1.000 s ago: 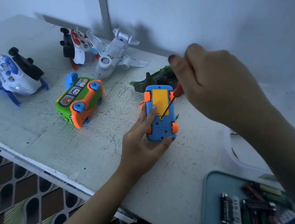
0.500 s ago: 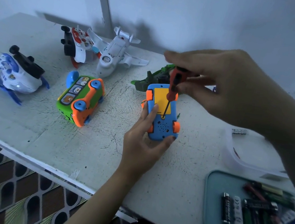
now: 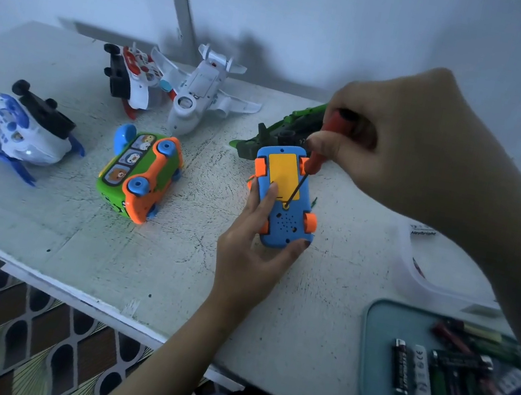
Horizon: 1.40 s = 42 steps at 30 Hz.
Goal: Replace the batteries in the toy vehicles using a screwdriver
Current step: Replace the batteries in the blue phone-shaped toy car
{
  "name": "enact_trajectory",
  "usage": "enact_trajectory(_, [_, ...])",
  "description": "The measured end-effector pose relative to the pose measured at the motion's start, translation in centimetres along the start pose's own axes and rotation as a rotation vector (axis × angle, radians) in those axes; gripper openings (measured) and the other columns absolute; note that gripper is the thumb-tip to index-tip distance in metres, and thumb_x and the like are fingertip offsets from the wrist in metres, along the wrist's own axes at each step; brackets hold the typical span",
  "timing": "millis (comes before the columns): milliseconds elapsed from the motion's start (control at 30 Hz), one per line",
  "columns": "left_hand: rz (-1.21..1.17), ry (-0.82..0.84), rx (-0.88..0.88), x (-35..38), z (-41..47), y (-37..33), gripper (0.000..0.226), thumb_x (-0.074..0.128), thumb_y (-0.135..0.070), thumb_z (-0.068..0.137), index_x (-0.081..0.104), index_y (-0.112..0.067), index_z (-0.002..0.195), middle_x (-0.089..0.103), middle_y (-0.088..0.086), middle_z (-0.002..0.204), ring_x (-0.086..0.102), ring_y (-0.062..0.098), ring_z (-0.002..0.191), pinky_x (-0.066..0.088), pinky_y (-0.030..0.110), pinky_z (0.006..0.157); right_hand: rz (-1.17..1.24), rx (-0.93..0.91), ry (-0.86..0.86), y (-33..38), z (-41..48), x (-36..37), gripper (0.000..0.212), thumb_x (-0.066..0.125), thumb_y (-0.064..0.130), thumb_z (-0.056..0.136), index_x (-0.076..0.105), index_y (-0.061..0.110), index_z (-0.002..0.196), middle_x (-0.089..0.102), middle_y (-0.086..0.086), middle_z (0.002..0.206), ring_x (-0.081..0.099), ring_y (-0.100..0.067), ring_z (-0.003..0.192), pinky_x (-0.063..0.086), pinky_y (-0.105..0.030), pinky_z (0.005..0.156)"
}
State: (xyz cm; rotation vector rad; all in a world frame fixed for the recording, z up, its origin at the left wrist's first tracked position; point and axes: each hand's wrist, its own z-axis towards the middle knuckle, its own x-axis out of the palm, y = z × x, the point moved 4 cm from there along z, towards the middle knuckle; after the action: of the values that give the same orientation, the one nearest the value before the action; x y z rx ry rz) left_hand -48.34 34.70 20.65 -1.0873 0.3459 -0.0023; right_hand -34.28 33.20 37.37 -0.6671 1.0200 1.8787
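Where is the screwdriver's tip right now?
Head view, right of centre: the screwdriver, in the right hand, has its tip at the screw hole below the yellow cover of the blue toy car the left hand holds.

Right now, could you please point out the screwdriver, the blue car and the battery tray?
screwdriver (image 3: 334, 125): head view, on its red handle.
blue car (image 3: 285, 226): head view, on the speaker holes underneath.
battery tray (image 3: 374, 370): head view, on its bare left floor.

six toys (image 3: 139, 176), one screwdriver (image 3: 310, 166), one tray (image 3: 367, 355)
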Motion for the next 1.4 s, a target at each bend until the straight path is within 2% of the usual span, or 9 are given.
enact_trajectory(167, [0.017,0.009,0.009,0.0,0.1,-0.1,0.077,0.069,-0.043,0.077,0.036,-0.019,0.143,0.033,0.008,0.152,0.029,0.020,0.144,0.043,0.031,0.106,-0.164,0.024,0.069,-0.1,0.4,-0.1,0.039,0.053,0.054,0.086,0.056,0.019,0.069,0.051,0.006,0.054,0.049,-0.009,0.050,0.037,-0.023,0.048])
enact_trajectory(467, [0.004,-0.001,0.029,0.0,0.1,-0.3,0.077,0.069,-0.042,0.077,0.036,-0.018,0.142,0.033,0.005,0.150,0.029,0.021,0.144,0.043,0.024,0.104,-0.244,0.117,0.004,0.9,-0.1,-0.5,0.058,0.046,0.066,0.084,0.054,0.013,0.060,0.046,0.001,0.048,0.038,-0.009,0.044,0.028,-0.023,0.046])
enact_trajectory(700, [-0.036,-0.003,0.008,0.2,0.0,-0.2,0.076,0.069,-0.041,0.079,0.041,-0.013,0.144,0.033,0.003,0.151,0.024,0.012,0.145,0.049,0.048,0.100,0.044,0.132,-0.211,-0.7,-3.0,-3.2,0.020,0.066,0.031,0.088,0.067,0.012,0.086,0.061,0.020,0.066,0.060,0.000,0.061,0.048,-0.012,0.061])
enact_trajectory(767, [-0.021,0.000,0.022,0.2,0.0,-0.3,0.076,0.068,-0.041,0.079,0.039,-0.014,0.145,0.032,0.001,0.152,0.024,0.011,0.145,0.048,0.046,0.101,-0.030,0.102,-0.174,-1.6,-4.3,-2.5,0.016,0.065,0.024,0.088,0.067,0.010,0.096,0.069,0.006,0.079,0.065,-0.007,0.068,0.057,-0.029,0.068])
enact_trajectory(833, [-0.007,0.006,0.032,0.2,0.1,-0.4,0.079,0.069,-0.043,0.078,0.036,-0.017,0.145,0.030,-0.007,0.151,0.026,0.014,0.145,0.047,0.042,0.103,-0.183,0.056,-0.075,-2.3,-5.9,-0.8,0.016,0.063,0.016,0.087,0.068,0.007,0.100,0.070,-0.005,0.081,0.065,-0.018,0.065,0.058,-0.037,0.060])
enact_trajectory(1033, [0.082,0.054,0.019,0.4,0.1,-0.1,0.100,0.083,-0.043,0.066,0.032,-0.019,0.149,0.035,-0.005,0.149,0.038,0.016,0.139,0.040,0.014,0.102,-0.361,-0.151,0.136,-2.1,-11.2,4.5,0.023,0.078,-0.003,0.067,0.072,0.004,0.088,0.072,-0.011,0.083,0.067,-0.021,0.062,0.055,-0.029,0.047])
enact_trajectory(1167, [0.055,0.012,-0.018,0.1,0.0,-0.2,0.094,0.084,-0.028,0.067,0.037,-0.019,0.147,0.051,-0.023,0.124,0.052,-0.015,0.113,0.047,0.009,0.087,-0.308,-0.198,0.271,-1.9,-13.4,6.4,0.016,0.074,0.012,0.073,0.067,0.010,0.088,0.067,-0.008,0.088,0.063,-0.024,0.070,0.054,-0.034,0.053])
enact_trajectory(1233, [0.015,-0.001,-0.038,0.0,0.1,-0.4,0.092,0.084,-0.017,0.066,0.038,-0.017,0.146,0.052,-0.023,0.120,0.052,-0.018,0.109,0.046,0.005,0.084,-0.277,-0.214,0.309,-2.0,-13.6,6.5,0.021,0.075,0.025,0.073,0.068,0.014,0.089,0.065,-0.004,0.089,0.062,-0.020,0.072,0.053,-0.032,0.056])
enact_trajectory(1400, [-0.095,-0.036,-0.113,-0.5,0.2,-0.7,0.091,0.080,-0.029,0.059,0.040,-0.030,0.140,0.064,-0.028,0.106,0.059,-0.013,0.102,0.048,0.008,0.081,-0.128,-0.126,0.365,-1.8,-13.1,6.3,0.040,0.047,0.050,0.086,0.071,0.019,0.095,0.066,0.002,0.096,0.064,-0.014,0.081,0.054,-0.027,0.072])
